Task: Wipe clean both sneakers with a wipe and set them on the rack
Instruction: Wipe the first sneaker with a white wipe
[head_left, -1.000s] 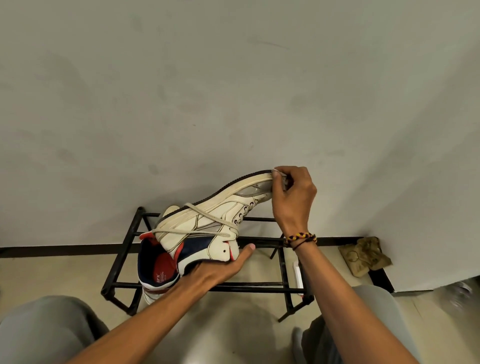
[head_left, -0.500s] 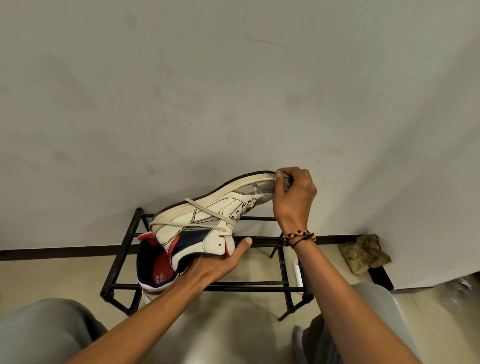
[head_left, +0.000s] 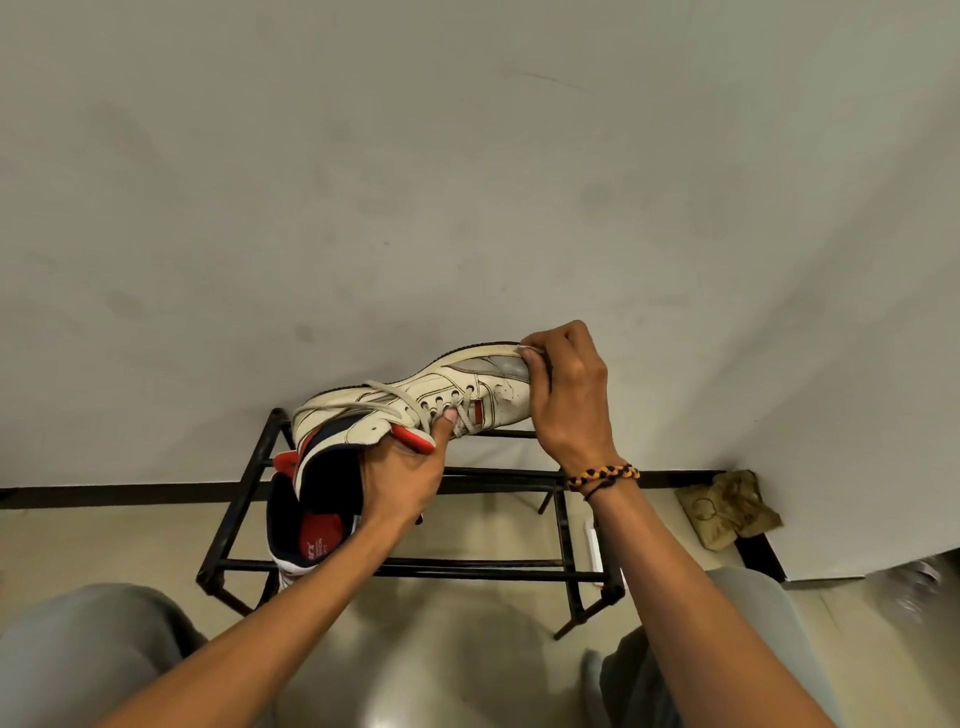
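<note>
Two hands, sneaker (head_left: 415, 405) between, wipe (head_left: 524, 351) at toe

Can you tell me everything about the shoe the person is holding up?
The sneaker is cream-white and looks like leather, with navy and red around the ankle, a dark sole edge and loose pale laces. It is held in the air above the black rack, toe tilted up to the right. The left hand grips its ankle end; the right hand presses a wipe on the toe.

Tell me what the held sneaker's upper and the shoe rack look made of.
Held sneaker: the upper looks like smooth cream leather or a synthetic imitation, slightly glossy, with stitched panels and punched eyelets; which of the two is unclear. Shoe rack: thin straight bars in matte black, probably painted metal.
</note>
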